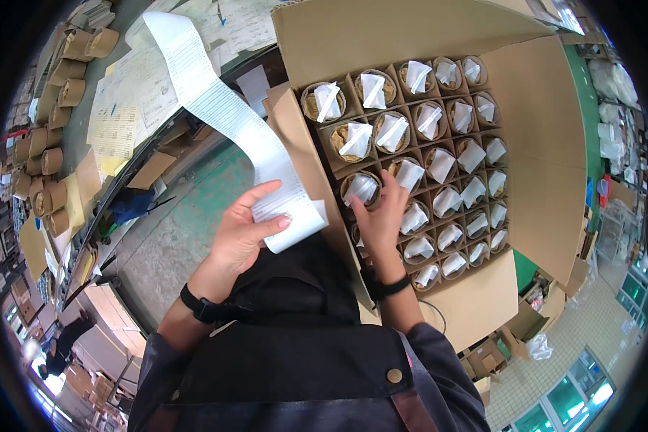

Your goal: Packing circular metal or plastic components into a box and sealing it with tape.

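The left hand (241, 234) is up in front of the person's chest, fingers (263, 193) closed around the lower end of a long white paper strip (219, 108) that trails away up and to the left over the table (86, 108). The right hand (380, 216) reaches into the open cardboard box (547, 165), fingers spread and loose, gripping nothing, resting on the divider grid among the round brown containers (392, 132), each topped with a small clear bag (441, 164). More brown tubs (47, 162) line the table's left edge, beside printed sheets (133, 93).
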A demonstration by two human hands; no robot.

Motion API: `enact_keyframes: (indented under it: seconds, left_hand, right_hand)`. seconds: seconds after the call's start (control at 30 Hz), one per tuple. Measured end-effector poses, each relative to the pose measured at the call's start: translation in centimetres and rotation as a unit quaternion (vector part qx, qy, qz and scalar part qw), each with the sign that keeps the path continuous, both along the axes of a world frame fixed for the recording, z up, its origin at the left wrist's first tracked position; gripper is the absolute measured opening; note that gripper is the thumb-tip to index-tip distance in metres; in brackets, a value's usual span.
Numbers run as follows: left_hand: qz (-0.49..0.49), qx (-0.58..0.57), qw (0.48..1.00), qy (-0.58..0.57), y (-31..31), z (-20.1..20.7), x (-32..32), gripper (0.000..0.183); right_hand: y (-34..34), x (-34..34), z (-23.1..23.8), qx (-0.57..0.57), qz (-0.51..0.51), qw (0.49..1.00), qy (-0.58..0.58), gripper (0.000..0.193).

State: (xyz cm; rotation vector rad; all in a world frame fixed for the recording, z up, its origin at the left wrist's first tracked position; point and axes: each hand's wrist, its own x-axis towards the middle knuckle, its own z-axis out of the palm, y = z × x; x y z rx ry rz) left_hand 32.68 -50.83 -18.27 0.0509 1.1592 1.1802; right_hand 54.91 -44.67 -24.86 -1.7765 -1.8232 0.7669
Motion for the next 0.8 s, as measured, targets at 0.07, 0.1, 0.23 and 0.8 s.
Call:
enact_keyframes:
  seconds: [0.07,0.1,0.23,0.8]
  left_hand:
    - [-0.045,0.038,0.998,0.000,0.1,-0.1,0.4,0.053]
    - [-0.065,0.045,0.997,0.011,0.3,0.1,0.5,0.049]
    - [-0.115,0.069,0.990,0.032,0.8,1.2,1.0,0.044]
    - [-0.097,0.011,0.991,0.093,2.0,-0.6,2.4,0.036]
  right_hand:
    - [-0.1,-0.2,3.5,-0.111,0.024,0.976,0.188,0.062]
    - [0.2,-0.6,5.7,-0.172,0.079,0.935,0.298,0.059]
    - [0.7,-1.2,8.5,-0.263,0.169,0.873,0.374,0.055]
    - [8.4,10.0,-0.2,-0.162,-0.010,0.983,0.084,0.022]
